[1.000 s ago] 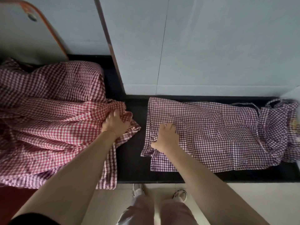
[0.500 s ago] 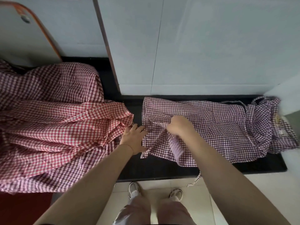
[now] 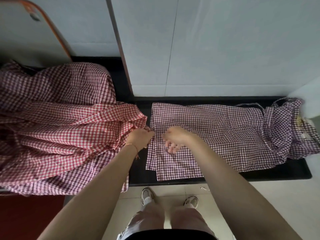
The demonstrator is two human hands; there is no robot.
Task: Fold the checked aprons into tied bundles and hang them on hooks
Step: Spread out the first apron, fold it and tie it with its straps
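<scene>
Head view looks down on a black counter (image 3: 277, 174) where a purple checked apron (image 3: 216, 129) lies flat, reaching toward the right end. Just beside its left edge, the left hand (image 3: 140, 138) pinches that edge. The right hand (image 3: 174, 138) rests on the apron, fingers loosely spread, holding nothing. A pile of red checked aprons (image 3: 60, 127) covers the counter's left end.

Black desk (image 3: 277, 174) across the middle of the frame, pale wall panels (image 3: 225, 49) above it, my white shoes (image 3: 147, 196) on the light floor tiles (image 3: 285, 205) at the bottom, orange-rimmed board (image 3: 26, 32) upper left
</scene>
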